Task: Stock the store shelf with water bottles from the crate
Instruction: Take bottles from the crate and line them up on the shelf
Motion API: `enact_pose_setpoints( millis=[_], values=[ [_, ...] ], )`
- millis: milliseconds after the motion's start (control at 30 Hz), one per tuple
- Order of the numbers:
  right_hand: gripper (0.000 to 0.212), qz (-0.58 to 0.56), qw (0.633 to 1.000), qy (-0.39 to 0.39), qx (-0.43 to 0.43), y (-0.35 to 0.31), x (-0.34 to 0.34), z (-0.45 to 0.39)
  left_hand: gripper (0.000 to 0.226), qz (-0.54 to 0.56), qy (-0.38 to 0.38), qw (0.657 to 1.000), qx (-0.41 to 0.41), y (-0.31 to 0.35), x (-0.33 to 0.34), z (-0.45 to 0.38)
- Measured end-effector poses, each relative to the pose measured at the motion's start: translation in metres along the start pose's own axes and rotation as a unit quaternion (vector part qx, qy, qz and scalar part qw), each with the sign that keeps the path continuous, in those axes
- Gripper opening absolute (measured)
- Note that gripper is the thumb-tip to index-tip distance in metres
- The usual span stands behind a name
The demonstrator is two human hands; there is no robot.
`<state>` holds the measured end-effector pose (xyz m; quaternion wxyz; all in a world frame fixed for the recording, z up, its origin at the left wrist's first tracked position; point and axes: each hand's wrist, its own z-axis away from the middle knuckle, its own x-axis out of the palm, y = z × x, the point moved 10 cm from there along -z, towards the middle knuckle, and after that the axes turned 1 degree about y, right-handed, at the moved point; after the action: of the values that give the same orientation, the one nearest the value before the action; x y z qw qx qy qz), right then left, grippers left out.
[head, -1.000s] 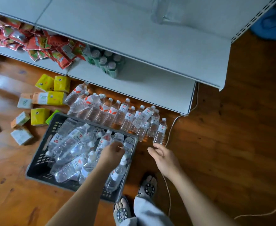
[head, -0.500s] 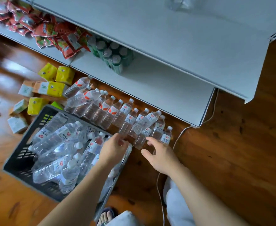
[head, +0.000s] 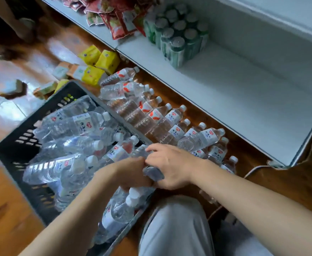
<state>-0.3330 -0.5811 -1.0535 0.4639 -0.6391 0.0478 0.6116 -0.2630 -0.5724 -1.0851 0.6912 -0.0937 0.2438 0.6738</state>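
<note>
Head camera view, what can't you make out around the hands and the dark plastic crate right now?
- Clear plastic water bottle between the hands: the left hand and right hand cover most of it, so its label is unreadable.
- Dark plastic crate: the near corner is hidden by the left forearm and the knee.
- Red snack packets on the white shelf: cut off by the top edge and blurred.

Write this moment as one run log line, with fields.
phase: picking | left hand: grips bottle | right hand: grips same bottle | place: over crate | shelf: no water bottles yet
</note>
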Motion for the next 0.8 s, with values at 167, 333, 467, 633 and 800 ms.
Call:
enact_pose_setpoints(
  millis=[167, 333, 467, 633, 800],
  values=[
    [0.057, 0.085, 0.996, -0.018, -0.026, -0.008, 0.015, -0.002, 0.05, -0.033, 0.103, 0.994, 0.032, 0.001, 0.005, -0.01],
    [0.055, -0.008, 0.999, -0.001, 0.042, -0.019, 0.025, 0.002, 0.023, 0.155, 0.119, 0.981, 0.016, -0.014, -0.002, 0.01],
    [0.054, -0.057, 0.994, -0.004, 0.089, -0.01, 0.027, 0.002, 0.018, 0.365, 0.106, 0.925, 0.024, -0.033, -0.001, 0.024],
    [0.05, -0.118, 0.985, 0.056, 0.112, -0.006, 0.014, 0.006, 0.029, 0.539, 0.083, 0.836, 0.064, -0.059, -0.002, 0.033],
    [0.053, -0.213, 0.937, 0.189, 0.2, 0.005, -0.029, 0.039, 0.062, 0.449, 0.062, 0.86, 0.234, -0.029, -0.008, 0.047]
  ],
)
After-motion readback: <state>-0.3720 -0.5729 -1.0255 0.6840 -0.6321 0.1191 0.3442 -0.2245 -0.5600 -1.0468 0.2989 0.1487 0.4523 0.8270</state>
